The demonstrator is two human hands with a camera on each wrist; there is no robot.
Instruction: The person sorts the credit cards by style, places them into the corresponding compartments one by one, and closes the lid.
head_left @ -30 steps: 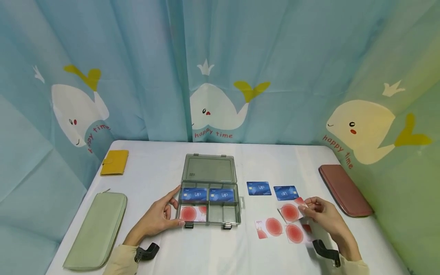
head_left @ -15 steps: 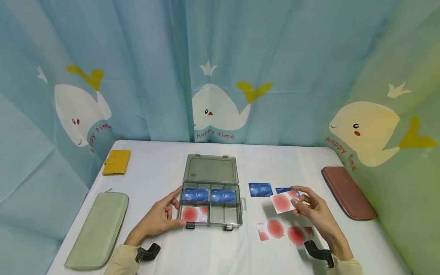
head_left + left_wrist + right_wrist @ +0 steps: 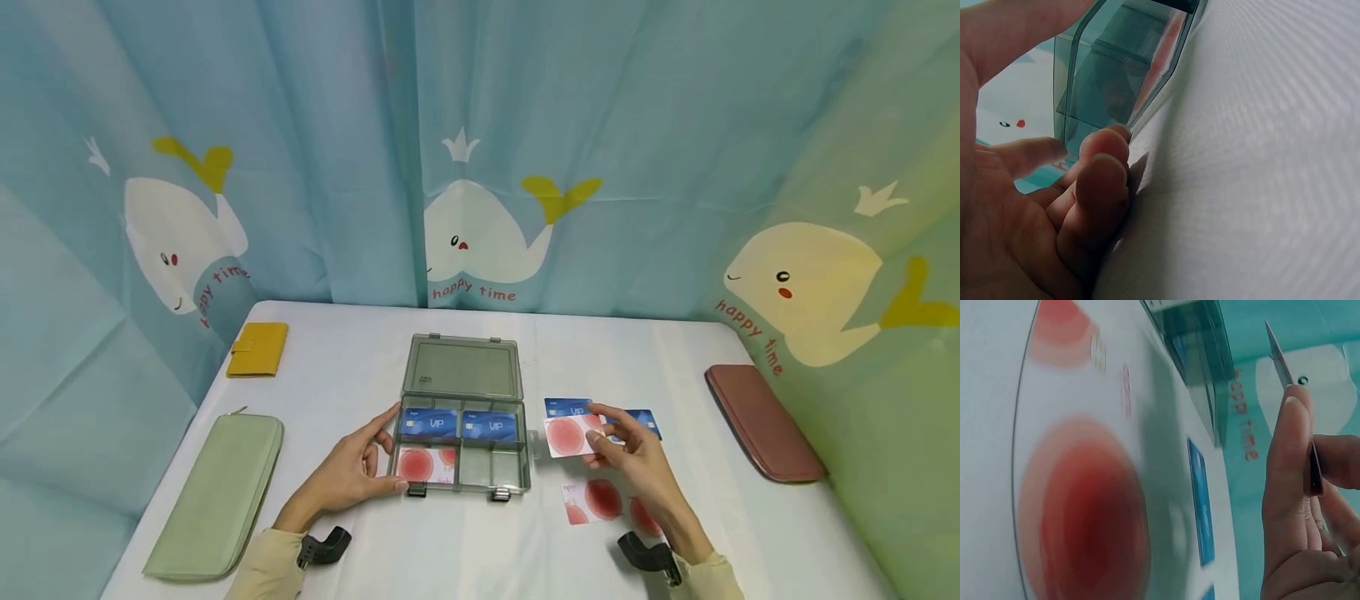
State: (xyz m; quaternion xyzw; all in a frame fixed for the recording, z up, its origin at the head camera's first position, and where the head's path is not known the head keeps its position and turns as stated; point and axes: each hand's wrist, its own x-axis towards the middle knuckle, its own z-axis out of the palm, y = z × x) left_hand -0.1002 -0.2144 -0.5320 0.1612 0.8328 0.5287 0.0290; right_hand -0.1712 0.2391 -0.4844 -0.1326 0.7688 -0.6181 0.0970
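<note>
A clear grey-green plastic compartment box (image 3: 474,489) lies with its lid raised back. Two blue VIP cards (image 3: 429,423) fill its rear compartments, and a red-and-white card (image 3: 417,466) lies in the front left one; the front right one is bare. My left hand (image 3: 347,471) holds the box's left side, thumb at the front corner and index finger farther back; other fingers are curled beside the wall in the left wrist view. My right hand (image 3: 637,458) pinches another red-and-white card (image 3: 567,436) between thumb and fingers, raised above the table just right of the box.
Two blue cards (image 3: 567,407) lie behind the right hand, partly covered. Two red-and-white cards (image 3: 592,501) lie nearer the front, one partly under the forearm. A green wallet (image 3: 217,497) and yellow cardholder (image 3: 258,349) are left; a brown-red wallet (image 3: 765,423) is right.
My right hand has lifted a red-and-white card off the table and carried it left toward the box, turning it roughly level. The left hand stays at the box.
</note>
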